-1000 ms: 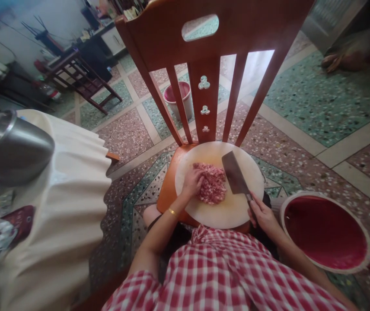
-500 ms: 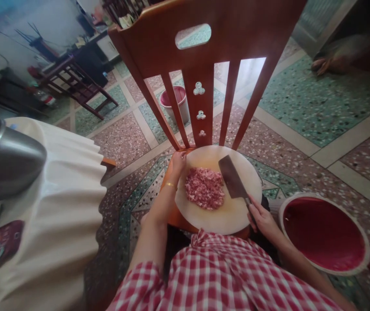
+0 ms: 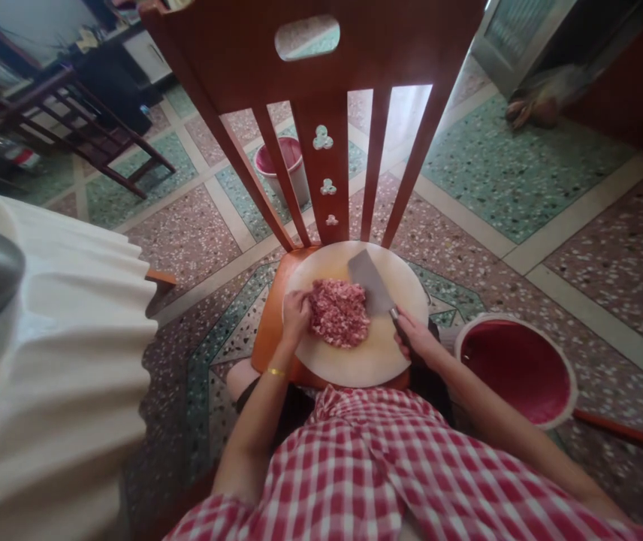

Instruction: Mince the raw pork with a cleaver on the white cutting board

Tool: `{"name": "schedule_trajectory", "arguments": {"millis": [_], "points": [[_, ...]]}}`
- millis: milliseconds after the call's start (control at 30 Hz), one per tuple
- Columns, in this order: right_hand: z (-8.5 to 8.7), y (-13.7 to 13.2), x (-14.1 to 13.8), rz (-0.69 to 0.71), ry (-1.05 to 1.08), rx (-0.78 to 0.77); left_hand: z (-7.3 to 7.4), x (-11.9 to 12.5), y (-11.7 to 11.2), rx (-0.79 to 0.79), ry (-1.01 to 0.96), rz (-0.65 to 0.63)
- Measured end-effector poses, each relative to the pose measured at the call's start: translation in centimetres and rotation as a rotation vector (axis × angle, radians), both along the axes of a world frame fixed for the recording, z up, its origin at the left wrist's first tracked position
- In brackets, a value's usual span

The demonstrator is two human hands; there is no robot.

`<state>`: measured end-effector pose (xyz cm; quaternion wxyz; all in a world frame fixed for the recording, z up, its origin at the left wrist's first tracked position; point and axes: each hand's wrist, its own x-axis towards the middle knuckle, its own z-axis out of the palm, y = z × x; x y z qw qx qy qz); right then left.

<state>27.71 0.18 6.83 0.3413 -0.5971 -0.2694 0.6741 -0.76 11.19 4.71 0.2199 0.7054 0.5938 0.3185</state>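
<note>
Our left hand [image 3: 297, 314] is back at the meat [image 3: 339, 312] on the board's [image 3: 366, 364] left, we can't tell its grip, and our right hand [image 3: 416, 336] holds the cleaver [image 3: 371, 284] on its right, pointing long-ways to its far edge.

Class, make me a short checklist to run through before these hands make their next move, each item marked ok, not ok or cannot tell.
1. Cleaver held by its handle in the right hand: ok.
2. Left hand apart from the blade, at the far side of the minced meat: ok.
3. Meat within the round board: ok.
4. Wrists bare: not ok, bracelet on the left.
5. Board steady on the chair seat: cannot tell.
</note>
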Motion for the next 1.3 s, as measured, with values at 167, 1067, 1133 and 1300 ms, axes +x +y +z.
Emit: {"name": "schedule_trajectory", "arguments": {"millis": [167, 1067, 1133, 1300], "points": [[1.0, 2.8, -0.4, 0.236, -0.167, 0.138, -1.2, 0.1, -6.0, -0.059, -0.215, 0.209], [7.1, -1.5, -5.9, 0.534, -0.873, 0.698, -2.7, 2.9, -10.2, 0.153, -0.366, 0.238], [9.6, -1.6, -5.9, 0.468, -0.853, 0.813, -2.9, 2.8, -10.2, 0.159, -0.364, 0.237], [8.6, -1.3, -6.3, 0.387, -0.972, 0.797, -2.7, 2.8, -10.4, 0.166, -0.327, 0.215]]}}
